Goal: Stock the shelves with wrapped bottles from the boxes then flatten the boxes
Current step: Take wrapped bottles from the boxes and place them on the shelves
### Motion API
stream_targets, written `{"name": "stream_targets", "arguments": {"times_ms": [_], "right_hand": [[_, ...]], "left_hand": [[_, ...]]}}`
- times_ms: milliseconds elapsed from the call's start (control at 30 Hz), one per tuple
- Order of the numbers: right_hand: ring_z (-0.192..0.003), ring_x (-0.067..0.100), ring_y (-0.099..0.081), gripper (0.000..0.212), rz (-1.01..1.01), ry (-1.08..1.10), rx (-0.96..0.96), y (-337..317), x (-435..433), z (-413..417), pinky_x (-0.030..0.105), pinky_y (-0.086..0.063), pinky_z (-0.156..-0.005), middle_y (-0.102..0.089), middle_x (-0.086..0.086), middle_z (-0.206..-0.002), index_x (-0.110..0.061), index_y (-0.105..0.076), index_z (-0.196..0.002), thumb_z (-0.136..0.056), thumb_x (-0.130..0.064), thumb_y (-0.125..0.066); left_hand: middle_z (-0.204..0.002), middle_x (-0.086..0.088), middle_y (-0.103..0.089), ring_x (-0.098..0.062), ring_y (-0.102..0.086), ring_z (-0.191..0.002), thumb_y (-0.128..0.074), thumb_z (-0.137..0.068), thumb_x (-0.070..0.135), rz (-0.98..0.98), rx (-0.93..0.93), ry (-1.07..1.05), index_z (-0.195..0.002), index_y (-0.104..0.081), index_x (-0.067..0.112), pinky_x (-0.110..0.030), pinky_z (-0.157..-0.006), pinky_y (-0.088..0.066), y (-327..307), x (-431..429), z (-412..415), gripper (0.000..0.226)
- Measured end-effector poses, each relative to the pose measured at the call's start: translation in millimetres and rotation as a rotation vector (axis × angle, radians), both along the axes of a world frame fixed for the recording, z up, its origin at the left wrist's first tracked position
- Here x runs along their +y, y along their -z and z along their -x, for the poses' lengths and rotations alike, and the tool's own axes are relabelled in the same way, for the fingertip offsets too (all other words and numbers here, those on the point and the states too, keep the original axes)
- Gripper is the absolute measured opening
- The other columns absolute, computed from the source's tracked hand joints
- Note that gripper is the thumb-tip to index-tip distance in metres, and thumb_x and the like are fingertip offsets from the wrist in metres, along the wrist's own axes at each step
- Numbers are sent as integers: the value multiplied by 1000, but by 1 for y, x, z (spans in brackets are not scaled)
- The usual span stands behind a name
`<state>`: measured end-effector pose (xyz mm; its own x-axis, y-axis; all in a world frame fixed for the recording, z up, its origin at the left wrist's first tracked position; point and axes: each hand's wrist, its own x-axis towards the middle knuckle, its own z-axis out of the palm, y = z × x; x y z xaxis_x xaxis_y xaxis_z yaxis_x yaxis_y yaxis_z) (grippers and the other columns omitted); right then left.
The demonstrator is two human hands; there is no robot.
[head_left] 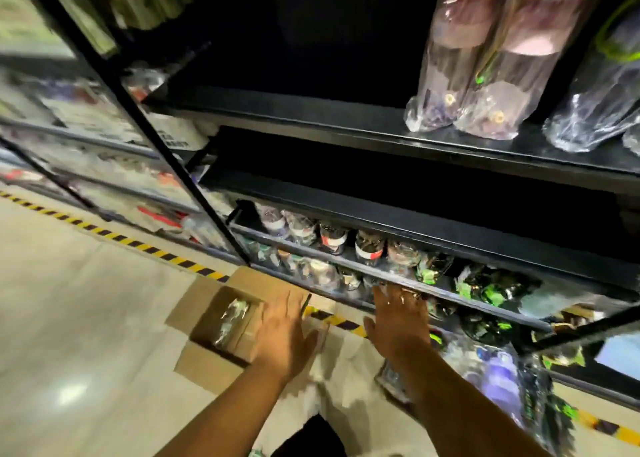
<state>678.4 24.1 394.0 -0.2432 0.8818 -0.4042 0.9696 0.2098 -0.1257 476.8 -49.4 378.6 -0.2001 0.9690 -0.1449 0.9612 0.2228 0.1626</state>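
Nothing gripped by either one. On the left hand (pixel 284 335), fingers spread flat, palm down, hovering over the near right corner of the open brown cardboard box (pixel 207 366) down on the floor. Same deal on the right hand (pixel 398 321): fingers fanned wide, empty, reaching up at the front rail of the low black metal shelf (pixel 450 294). Too blurry to say whether actually touching it.

Inside the box, flaps folded out, some clear-wrapped bottles (pixel 233 318) lying in there, count hard to make out.

Just behind that rail, a packed row of wrapped bottles with white and red labels (pixel 369 245), then green-tagged packs (pixel 491 290) further right. More wrapped stuff on the tier underneath, pretty smeared.

Higher up, tall pink bottles in clear plastic sleeves (pixel 485 75) standing upright on the upper black shelf (pixel 311 117), right side.

Running along the foot of the rack, yellow-and-black hazard tape (pixel 104 231) on the pale glossy floor (pixel 86 318).
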Motion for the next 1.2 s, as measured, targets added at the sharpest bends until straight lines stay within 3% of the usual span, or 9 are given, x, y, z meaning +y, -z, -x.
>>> {"name": "stream_targets", "arguments": {"times_ms": [133,233,400,567,667,767,867,1200], "right_hand": [[-139,30,-35,55,-21,-170,43,0,-19,48,44,-27,-114,-38,5,-152,-27,-35,-146,-96,-52,-39],[-137,23,-36,48,-38,-224,49,-8,-32,84,42,-21,-113,-45,-3,-146,-33,-42,-141,-97,-51,-38],[-141,27,-29,62,-32,-279,67,-9,-56,143,47,-26,-115,-35,0,-154,-30,-28,-150,-95,-56,-36],[-144,25,-24,59,-53,-355,76,-11,-92,229,49,-17,-116,-25,-3,-159,-34,-25,-150,-97,-53,-39],[-141,23,-30,58,-66,-342,80,-4,-114,284,52,-15,-117,-29,-4,-157,-34,-28,-150,-96,-54,-37],[-140,23,-31,60,-39,-323,34,10,-129,333,50,-17,-115,-27,-5,-157,-34,-26,-151,-96,-57,-34],[-138,25,-31,59,5,-269,30,20,-137,365,49,-18,-115,-27,-3,-156,-34,-27,-151,-96,-56,-36],[-141,31,-27,64,131,-98,27,76,-109,401,49,-24,-114,-26,3,-154,-32,-23,-151,-94,-53,-43]], "left_hand": [[-149,-2,-42,-23,-43,-135,-44,-88,63,4,9,-124,-147,-32,27,-36,-110,-38,-9,-42,45,70],[-146,1,-47,-22,-47,-131,-44,-93,61,-5,-36,-196,-147,-36,31,-34,-106,-40,-16,-66,73,62],[-139,4,-57,-20,-55,-124,-55,-86,55,-82,-73,-226,-141,-48,32,-36,-103,-46,-32,-107,129,59],[-117,0,-65,-27,-65,-100,-58,-77,52,-130,-114,-281,-124,-58,25,-38,-84,-54,-25,-141,215,54],[-125,-5,-64,-30,-65,-104,-51,-78,55,-97,-90,-275,-129,-58,19,-39,-88,-53,-17,-158,270,63],[-125,-4,-64,-27,-65,-104,-66,-78,49,-89,-91,-252,-129,-58,21,-36,-87,-52,-8,-169,322,59],[-136,-1,-58,-23,-60,-115,-67,-83,52,-12,-83,-217,-137,-50,24,-34,-95,-49,3,-171,359,63],[-144,-1,-49,-21,-53,-124,-61,-88,55,152,-198,-126,-144,-42,23,-34,-102,-47,60,-112,404,67]]}}
